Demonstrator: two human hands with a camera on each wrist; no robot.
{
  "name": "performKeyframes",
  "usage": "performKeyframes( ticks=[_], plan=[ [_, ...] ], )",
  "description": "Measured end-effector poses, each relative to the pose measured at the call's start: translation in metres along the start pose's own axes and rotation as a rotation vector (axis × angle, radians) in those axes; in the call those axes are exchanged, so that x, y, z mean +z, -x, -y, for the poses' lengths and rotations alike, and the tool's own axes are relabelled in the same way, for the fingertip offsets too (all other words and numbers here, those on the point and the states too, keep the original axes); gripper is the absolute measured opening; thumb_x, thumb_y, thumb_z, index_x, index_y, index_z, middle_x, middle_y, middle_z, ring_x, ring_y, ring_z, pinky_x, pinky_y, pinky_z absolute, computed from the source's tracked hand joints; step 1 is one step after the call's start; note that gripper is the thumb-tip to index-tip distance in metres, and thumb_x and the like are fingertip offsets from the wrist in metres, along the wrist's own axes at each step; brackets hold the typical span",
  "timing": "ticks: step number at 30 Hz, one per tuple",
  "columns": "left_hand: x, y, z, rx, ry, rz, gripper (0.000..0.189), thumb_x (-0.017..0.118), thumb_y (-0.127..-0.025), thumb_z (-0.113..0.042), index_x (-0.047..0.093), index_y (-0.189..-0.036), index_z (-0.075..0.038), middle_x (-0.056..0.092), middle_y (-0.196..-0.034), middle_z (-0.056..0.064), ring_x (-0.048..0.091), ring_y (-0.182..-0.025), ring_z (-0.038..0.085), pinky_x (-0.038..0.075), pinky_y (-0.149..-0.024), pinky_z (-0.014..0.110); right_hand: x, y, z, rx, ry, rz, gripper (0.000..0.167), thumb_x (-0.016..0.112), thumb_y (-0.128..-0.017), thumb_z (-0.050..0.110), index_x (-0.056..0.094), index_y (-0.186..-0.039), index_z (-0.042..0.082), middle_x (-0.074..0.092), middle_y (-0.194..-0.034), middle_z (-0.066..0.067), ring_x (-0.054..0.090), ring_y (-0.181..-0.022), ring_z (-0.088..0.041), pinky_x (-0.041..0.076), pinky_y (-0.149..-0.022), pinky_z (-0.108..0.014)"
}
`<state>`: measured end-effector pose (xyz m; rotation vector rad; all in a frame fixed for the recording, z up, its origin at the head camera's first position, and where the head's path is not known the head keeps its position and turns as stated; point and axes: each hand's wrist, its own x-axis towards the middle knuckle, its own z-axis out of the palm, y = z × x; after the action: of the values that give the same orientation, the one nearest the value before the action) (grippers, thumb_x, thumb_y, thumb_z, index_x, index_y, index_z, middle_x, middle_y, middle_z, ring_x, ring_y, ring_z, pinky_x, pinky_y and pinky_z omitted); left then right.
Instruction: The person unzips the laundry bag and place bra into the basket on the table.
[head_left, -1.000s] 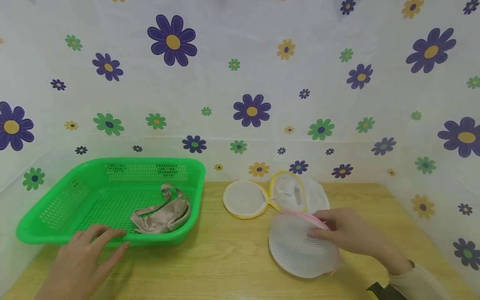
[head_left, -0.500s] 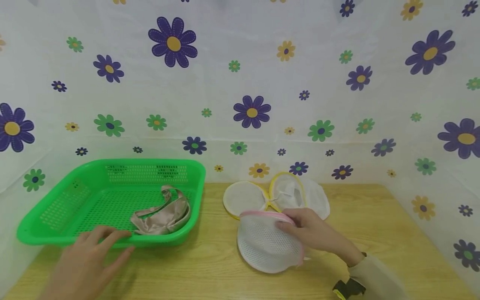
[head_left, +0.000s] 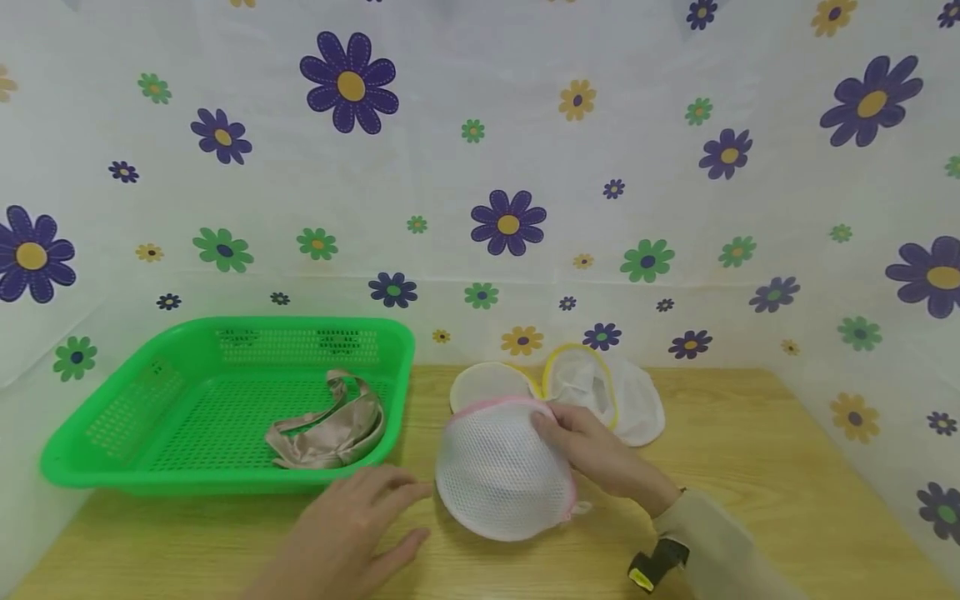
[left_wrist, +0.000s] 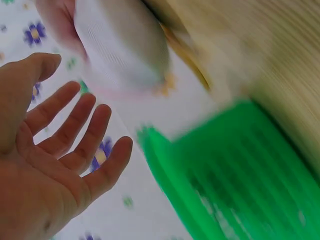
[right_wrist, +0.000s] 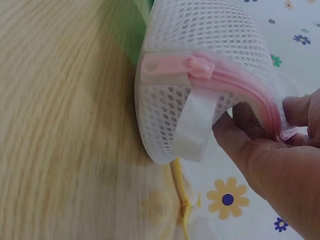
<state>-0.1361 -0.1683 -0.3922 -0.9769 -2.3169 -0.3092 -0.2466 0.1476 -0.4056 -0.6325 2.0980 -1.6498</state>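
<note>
My right hand (head_left: 592,446) pinches the pink-zippered edge of a round white mesh laundry bag (head_left: 502,471), which stands on edge in front of me. In the right wrist view the bag's pink zipper pull (right_wrist: 200,67) shows at one end of the zipper, with a white fabric loop (right_wrist: 196,122) beside it. Close to the bag's left side, my left hand (head_left: 356,525) reaches in with fingers spread and holds nothing; its open palm (left_wrist: 42,185) faces the left wrist camera. Behind the bag lies a yellow-trimmed white mesh bag (head_left: 581,387), opened out and partly hidden.
A green plastic basket (head_left: 225,479) stands at the left on the wooden table (head_left: 750,483). Inside it lies a beige satin bra (head_left: 333,433). A white curtain printed with flowers (head_left: 442,167) hangs behind and at the sides.
My right hand has carried the pink-zippered laundry bag leftward to the middle. My left hand has left the basket's front rim and moved right, up to the bag.
</note>
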Motion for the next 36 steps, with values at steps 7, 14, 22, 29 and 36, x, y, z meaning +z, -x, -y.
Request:
performKeyframes(
  ticks=[7, 14, 22, 29, 36],
  plan=[
    [0.029, -0.040, -0.031, 0.027, -0.059, 0.220, 0.076, 0.084, -0.078, -0.044, 0.053, -0.145, -0.024, 0.054, -0.146, 0.009, 0.059, -0.126, 0.029, 0.055, -0.098, 0.047, -0.006, -0.014, -0.005, 0.153, -0.227, 0.034, 0.053, 0.043, -0.110, 0.033, 0.048, -0.140, -0.010, 0.068, -0.115, -0.007, 0.069, -0.102, -0.018, 0.061, -0.090, -0.038],
    [0.048, -0.057, -0.041, 0.020, -0.138, 0.304, 0.069, 0.080, -0.084, -0.038, 0.050, -0.146, -0.030, 0.053, -0.147, 0.006, 0.055, -0.130, 0.034, 0.051, -0.104, 0.053, -0.009, -0.012, -0.006, 0.215, -0.281, 0.043, 0.054, 0.044, -0.110, 0.034, 0.044, -0.144, -0.008, 0.065, -0.123, -0.011, 0.068, -0.110, -0.019, 0.058, -0.096, -0.041],
    [0.054, -0.062, -0.029, -0.008, -0.045, 0.399, 0.061, 0.078, -0.083, -0.032, 0.055, -0.139, -0.025, 0.058, -0.139, 0.008, 0.061, -0.121, 0.032, 0.057, -0.093, 0.051, -0.006, 0.016, 0.009, -0.008, 0.217, -0.253, 0.030, 0.062, -0.103, 0.025, 0.058, -0.123, 0.003, 0.068, -0.121, -0.016, 0.070, -0.106, -0.022, 0.060, -0.089, -0.033],
    [0.053, -0.064, -0.016, -0.045, 0.103, 0.454, 0.056, 0.074, -0.088, -0.027, 0.056, -0.141, -0.022, 0.059, -0.141, 0.011, 0.060, -0.125, 0.034, 0.057, -0.094, 0.055, 0.004, 0.056, 0.023, -0.283, 0.759, -0.179, 0.016, 0.078, -0.090, 0.025, 0.063, -0.089, 0.020, 0.066, -0.087, 0.011, 0.062, -0.082, -0.003, 0.056, -0.072, -0.024],
    [0.056, -0.064, -0.015, -0.030, 0.101, 0.445, 0.054, 0.074, -0.087, -0.028, 0.057, -0.138, -0.021, 0.060, -0.137, 0.010, 0.063, -0.120, 0.032, 0.059, -0.090, 0.051, 0.015, 0.066, 0.016, -0.372, 0.944, -0.162, 0.022, 0.082, -0.086, 0.016, 0.061, -0.094, 0.015, 0.071, -0.089, 0.007, 0.067, -0.083, -0.006, 0.058, -0.073, -0.023]
  ],
)
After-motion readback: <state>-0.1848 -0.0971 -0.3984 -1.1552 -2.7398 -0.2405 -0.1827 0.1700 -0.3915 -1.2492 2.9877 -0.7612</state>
